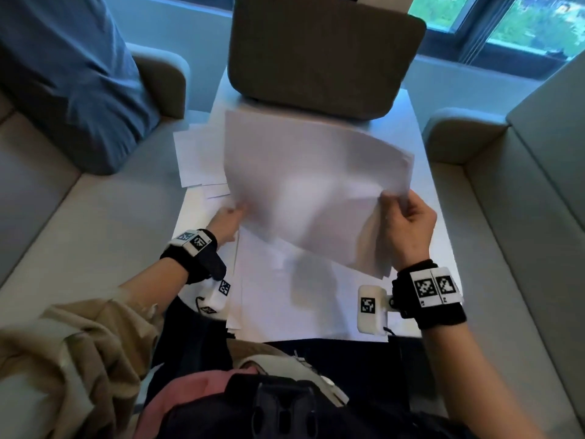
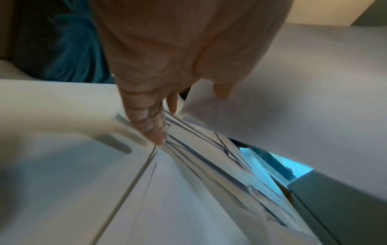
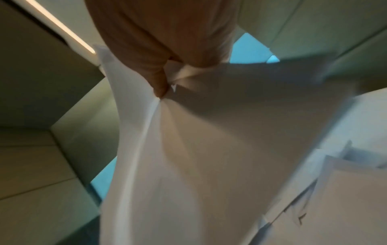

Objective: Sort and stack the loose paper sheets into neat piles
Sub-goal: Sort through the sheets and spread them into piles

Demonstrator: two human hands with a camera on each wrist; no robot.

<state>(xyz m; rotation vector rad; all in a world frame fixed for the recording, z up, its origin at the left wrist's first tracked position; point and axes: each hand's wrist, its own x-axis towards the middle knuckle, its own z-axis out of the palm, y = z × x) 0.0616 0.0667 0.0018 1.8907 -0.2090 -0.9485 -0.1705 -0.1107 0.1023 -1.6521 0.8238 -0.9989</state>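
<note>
So: white table (image 1: 424,172) between grey sofas (image 1: 79,217), window (image 1: 522,23) behind. Right hand (image 1: 408,223) pinches lifted sheaf (image 1: 310,185); left hand (image 1: 226,223) fingers straight under it. Loose sheets (image 1: 199,153) below. No legible text.

head: above, looking down | wrists: close, along hands (image 1: 406,223) | shared: paper sheets (image 1: 310,185)

A raised sheaf of sheets (image 1: 313,185) is blocking the frame's centre (brown cushion (image 1: 323,52) closing the top); bare table (image 1: 424,198) is lying open at right.
</note>
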